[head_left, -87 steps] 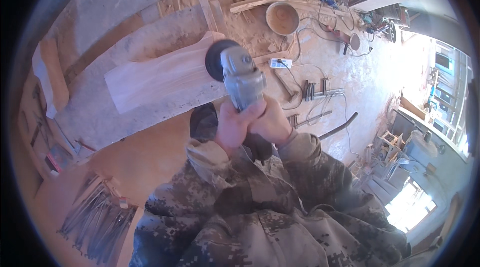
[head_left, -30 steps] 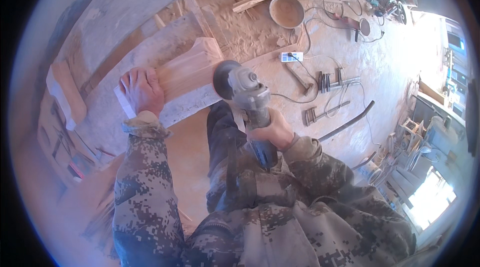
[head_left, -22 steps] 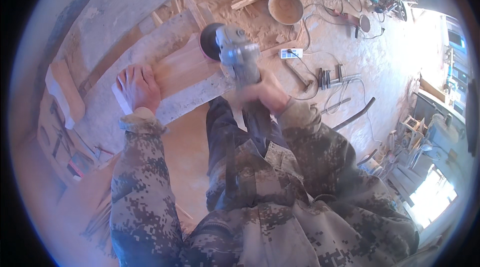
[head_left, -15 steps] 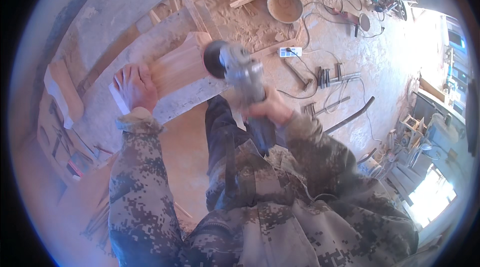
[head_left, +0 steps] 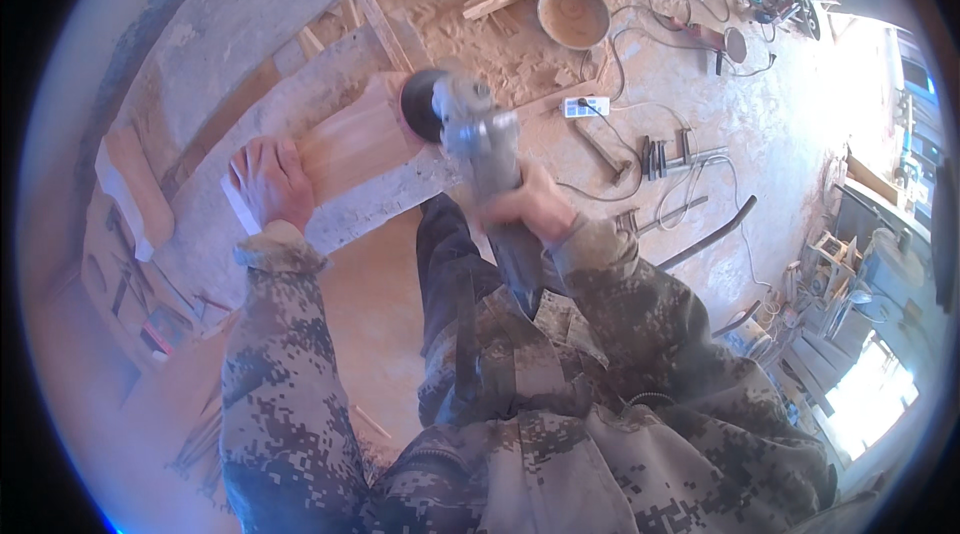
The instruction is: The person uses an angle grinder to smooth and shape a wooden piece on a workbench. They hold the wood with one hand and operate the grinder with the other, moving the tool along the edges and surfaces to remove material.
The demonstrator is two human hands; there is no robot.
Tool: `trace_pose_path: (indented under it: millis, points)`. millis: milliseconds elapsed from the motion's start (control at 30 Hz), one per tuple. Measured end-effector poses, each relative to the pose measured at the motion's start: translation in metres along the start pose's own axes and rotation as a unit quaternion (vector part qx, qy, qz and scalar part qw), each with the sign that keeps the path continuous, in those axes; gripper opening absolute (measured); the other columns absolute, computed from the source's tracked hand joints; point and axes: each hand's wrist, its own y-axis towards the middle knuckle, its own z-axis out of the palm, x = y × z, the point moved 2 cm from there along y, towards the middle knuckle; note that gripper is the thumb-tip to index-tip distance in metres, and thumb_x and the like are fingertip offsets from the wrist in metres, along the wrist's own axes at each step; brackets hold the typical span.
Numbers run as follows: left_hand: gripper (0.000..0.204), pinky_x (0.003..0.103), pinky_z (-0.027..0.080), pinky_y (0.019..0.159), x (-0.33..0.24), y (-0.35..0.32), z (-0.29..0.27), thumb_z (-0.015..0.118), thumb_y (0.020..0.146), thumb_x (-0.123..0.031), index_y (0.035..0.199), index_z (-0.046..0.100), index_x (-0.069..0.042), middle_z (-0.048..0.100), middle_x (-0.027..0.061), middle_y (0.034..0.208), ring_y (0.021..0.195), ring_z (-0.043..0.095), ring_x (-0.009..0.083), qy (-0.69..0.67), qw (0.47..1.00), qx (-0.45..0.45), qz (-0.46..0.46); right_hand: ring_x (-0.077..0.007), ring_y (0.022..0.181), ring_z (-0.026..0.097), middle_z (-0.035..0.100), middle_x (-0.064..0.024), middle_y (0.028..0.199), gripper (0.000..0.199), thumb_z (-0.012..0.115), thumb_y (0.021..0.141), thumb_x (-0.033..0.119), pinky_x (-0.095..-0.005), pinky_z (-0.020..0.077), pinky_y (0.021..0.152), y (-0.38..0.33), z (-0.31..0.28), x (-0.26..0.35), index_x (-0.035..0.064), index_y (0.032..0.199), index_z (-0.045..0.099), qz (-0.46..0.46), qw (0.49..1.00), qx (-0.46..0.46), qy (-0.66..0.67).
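Note:
A pale wooden block (head_left: 358,131) with a shaped far end lies on the grey stone-like bench (head_left: 365,211). My left hand (head_left: 272,182) is wrapped over the block's near left end, fingers pressed on its top. In my right hand (head_left: 535,202) is an angle grinder (head_left: 485,139), gripped round its body. Its dark round sanding disc (head_left: 424,106) stands tilted against the block's right end; whether it touches there is hard to tell. The grinder is partly blurred.
Another shaped wooden piece (head_left: 135,192) lies at the left. Wood chips and a round pan (head_left: 573,16) are at the back. To the right on the floor are a white power strip (head_left: 586,107), a hammer (head_left: 612,159), clamps (head_left: 680,159), cords and a second grinder (head_left: 705,34).
The grinder and its disc have shifted slightly left along the block's right end. My left hand stays on the block. The whole view has moved a little.

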Motion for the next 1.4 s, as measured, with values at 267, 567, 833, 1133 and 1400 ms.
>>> trace_pose_path:
  millis: [267, 567, 833, 1133, 1400]
  points:
    - [0.030, 0.051, 0.040, 0.109, 0.002, 0.003, -0.002, 0.050, 0.109, -0.032, 0.111, 0.072, -0.013, 0.068, 0.0058, 0.121, 0.123, 0.057, 0.0335, 0.013, 1.000, 0.016, -0.007, -0.0218, 0.074, 0.073, 0.074, -0.0126, 0.084, 0.034, 0.079, 0.075, 0.008, -0.0354, 0.0574, 0.069, 0.021, -0.004, 0.051, -0.0048, 0.104, 0.071, -0.021, 0.999, -0.028, -0.006]
    - [0.031, 0.052, 0.039, 0.110, 0.008, 0.000, 0.003, 0.049, 0.109, -0.033, 0.112, 0.072, -0.013, 0.069, 0.0059, 0.121, 0.123, 0.057, 0.0336, -0.001, 1.000, 0.010, -0.009, -0.0205, 0.078, 0.073, 0.073, -0.0103, 0.088, 0.041, 0.080, 0.075, 0.006, -0.0366, 0.0581, 0.073, -0.027, -0.013, -0.013, -0.0029, 0.113, 0.069, -0.006, 0.998, 0.035, -0.054]
    - [0.031, 0.053, 0.039, 0.109, 0.011, -0.001, 0.009, 0.048, 0.109, -0.034, 0.109, 0.071, -0.013, 0.068, 0.0058, 0.120, 0.122, 0.057, 0.0341, -0.001, 1.000, -0.002, 0.001, -0.0201, 0.077, 0.072, 0.073, -0.0102, 0.090, 0.042, 0.081, 0.075, 0.006, -0.0356, 0.0576, 0.072, -0.029, -0.013, -0.032, -0.0020, 0.114, 0.069, -0.013, 0.998, 0.034, 0.041]
    - [0.036, 0.056, 0.035, 0.113, 0.012, -0.001, 0.010, 0.061, 0.105, -0.042, 0.121, 0.071, -0.012, 0.066, 0.0063, 0.129, 0.130, 0.052, 0.0346, -0.009, 1.000, 0.019, -0.012, -0.0218, 0.077, 0.072, 0.072, -0.0113, 0.090, 0.044, 0.080, 0.073, 0.005, -0.0366, 0.0572, 0.073, -0.027, -0.016, -0.030, -0.0047, 0.114, 0.067, -0.011, 0.999, 0.052, 0.010]
    - [0.116, 0.060, 0.033, 0.120, -0.011, -0.010, -0.017, 0.097, 0.069, -0.032, 0.163, 0.037, 0.000, 0.053, 0.0238, 0.144, 0.137, 0.048, 0.0424, -0.044, 0.970, 0.117, 0.208, -0.0235, 0.077, 0.073, 0.072, -0.0117, 0.090, 0.041, 0.082, 0.076, 0.006, -0.0388, 0.0582, 0.074, -0.081, -0.031, -0.107, -0.0030, 0.113, 0.067, 0.026, 0.993, -0.048, 0.105]
